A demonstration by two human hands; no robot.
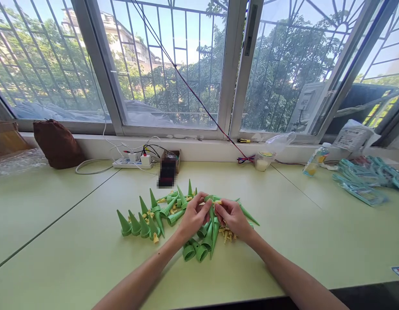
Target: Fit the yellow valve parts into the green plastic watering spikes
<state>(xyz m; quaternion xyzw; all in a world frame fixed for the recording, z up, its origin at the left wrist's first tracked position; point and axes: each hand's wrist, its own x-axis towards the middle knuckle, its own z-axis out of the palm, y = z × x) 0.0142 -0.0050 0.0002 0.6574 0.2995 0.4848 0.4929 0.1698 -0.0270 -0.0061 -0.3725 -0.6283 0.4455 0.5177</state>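
Note:
In the middle of the table, my left hand (pixel 196 213) is closed on a green plastic cone-shaped spike (pixel 211 211), its point hanging down. My right hand (pixel 232 217) pinches a small yellow plastic piece (pixel 218 202) against the upper part of that spike. Below and between my hands lie loose green cones (pixel 201 252) with round open ends. Small yellow pieces (pixel 227 234) are heaped under my right hand. To the left, several green cones (pixel 144 226) stand point up, some with yellow pieces beside them. My fingers hide part of the held spike.
At the back are a power strip (pixel 131 162) with cables, a small box (pixel 173 159) and a blurred dark object (pixel 167 174). A brown bag (pixel 57 144) sits back left. A bottle (pixel 316 160) and teal plastic packets (pixel 363 181) lie back right, below the windows.

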